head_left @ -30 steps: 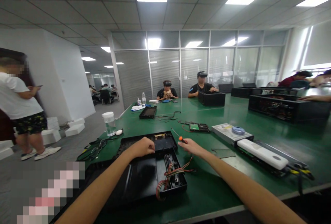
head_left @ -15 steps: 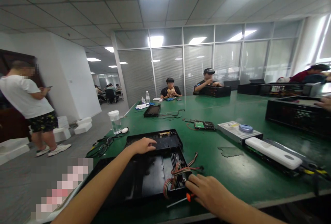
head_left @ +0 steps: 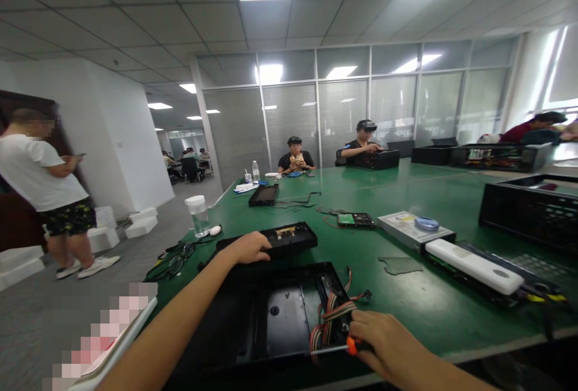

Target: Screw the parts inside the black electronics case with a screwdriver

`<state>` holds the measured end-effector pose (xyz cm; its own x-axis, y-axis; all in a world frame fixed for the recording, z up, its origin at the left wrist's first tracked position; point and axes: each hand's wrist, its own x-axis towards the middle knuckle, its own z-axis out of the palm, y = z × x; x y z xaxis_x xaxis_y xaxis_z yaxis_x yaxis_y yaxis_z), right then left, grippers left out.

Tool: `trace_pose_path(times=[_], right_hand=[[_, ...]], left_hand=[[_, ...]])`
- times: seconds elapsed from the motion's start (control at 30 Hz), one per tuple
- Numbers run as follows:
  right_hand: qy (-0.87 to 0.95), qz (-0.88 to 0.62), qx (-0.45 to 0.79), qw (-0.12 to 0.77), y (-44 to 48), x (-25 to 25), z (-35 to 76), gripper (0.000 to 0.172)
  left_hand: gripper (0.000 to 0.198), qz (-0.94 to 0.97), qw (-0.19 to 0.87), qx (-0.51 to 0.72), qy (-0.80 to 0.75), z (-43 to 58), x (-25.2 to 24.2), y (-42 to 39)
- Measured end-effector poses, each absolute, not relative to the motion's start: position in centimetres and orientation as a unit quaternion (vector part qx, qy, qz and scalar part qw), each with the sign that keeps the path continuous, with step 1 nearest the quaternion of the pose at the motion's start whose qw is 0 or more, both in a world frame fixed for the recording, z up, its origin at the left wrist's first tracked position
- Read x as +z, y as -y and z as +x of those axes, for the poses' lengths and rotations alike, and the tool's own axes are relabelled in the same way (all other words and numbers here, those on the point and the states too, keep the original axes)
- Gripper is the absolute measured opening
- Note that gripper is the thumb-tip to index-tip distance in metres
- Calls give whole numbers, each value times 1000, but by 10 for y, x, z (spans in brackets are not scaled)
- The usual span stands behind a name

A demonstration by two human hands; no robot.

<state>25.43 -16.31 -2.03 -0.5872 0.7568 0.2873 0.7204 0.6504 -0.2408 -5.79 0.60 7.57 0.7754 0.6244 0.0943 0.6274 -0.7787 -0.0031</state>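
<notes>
My left hand [head_left: 250, 249] has its fingers curled over the near edge of a shallow black panel [head_left: 298, 239] with a small brass-coloured part on it. My right hand [head_left: 382, 335] is closed round the orange handle of a screwdriver [head_left: 352, 345], its shaft pointing left. That hand is at the right edge of a black computer case part [head_left: 253, 303] lying on its back, beside ribbon-like bundles of coloured wires [head_left: 332, 312]. Green table shows between the panel and the case part.
A silver drive [head_left: 406, 229] with a blue tape roll [head_left: 427, 223] and a white box-like device [head_left: 474, 265] lie to the right. A circuit board [head_left: 354, 220] lies ahead. A water jar [head_left: 197, 216] and glasses [head_left: 183, 258] are left. People sit across the green table [head_left: 433, 300].
The case part has shifted right and toward me, away from the panel, and a gap has opened. My right hand moved right with it, and the screwdriver now lies more level.
</notes>
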Motion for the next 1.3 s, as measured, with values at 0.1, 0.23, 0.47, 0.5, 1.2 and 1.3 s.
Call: trace_pose_path(times=[0.1,0.23,0.47,0.5,1.2,1.3], right_hand=[[894,-403,51,188,130,-12,243,11],[907,-379,20,184,71,-2,223,19],[933,-304,-44,188,7,-11,214,41],[938,-291,-42,182,6,-13,219,48],[945,-257,-141,143,-17,-17,269,35],[916,-318,-155,188,-30,-18,292,31]], left_hand=[[18,-945,22,-51,322,-63,112,31],[20,-941,-13,-45,336,-70,132,90],[18,-933,-41,-7,359,-78,102,142],[16,-931,-37,-3,363,-78,96,145],[9,-898,-22,117,423,-65,53,149],[18,-877,-59,172,445,-59,64,123]])
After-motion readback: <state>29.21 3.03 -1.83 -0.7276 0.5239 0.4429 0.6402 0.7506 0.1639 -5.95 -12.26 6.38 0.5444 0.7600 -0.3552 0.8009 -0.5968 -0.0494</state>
